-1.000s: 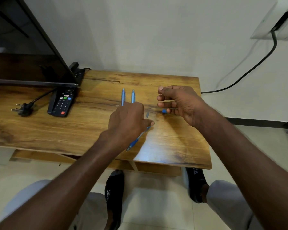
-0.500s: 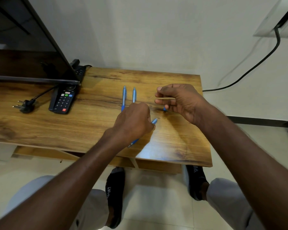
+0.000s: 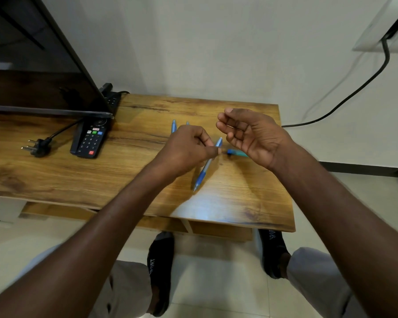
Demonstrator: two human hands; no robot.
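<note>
The left hand (image 3: pixel 189 148) is curled around a blue pen (image 3: pixel 203 173), pinching its barrel near the upper end. The pen slants from about 1 o'clock down to 7 o'clock, with its darker grip and tip low over the surface (image 3: pixel 124 180); I cannot tell whether the tip touches the wood.

At about 2 o'clock from it, and apart from it, the right hand (image 3: pixel 255 136) is raised with the palm turned inward. Its thumb and fingertips pinch a thin pale part (image 3: pixel 230 127), which looks like a refill or spring but is too slim to say for sure. Just below that hand, at 3 o'clock from the pen's top, a short blue piece (image 3: pixel 236 153) lies on the surface.

The step in hand seems to be putting a pen together, with the barrel steadied in one hand and the slender insert ready in the other. The next move probably calls for lining the thin part up with the barrel's open end and sliding it in straight, since a slim piece could bend or slip.

At 12 o'clock from the left hand, two blue pens (image 3: pixel 174 126) lie side by side. Farther out at 9 o'clock are a remote control (image 3: pixel 90 138) and a loose plug (image 3: pixel 38 146), below a television (image 3: pixel 44 88).
</note>
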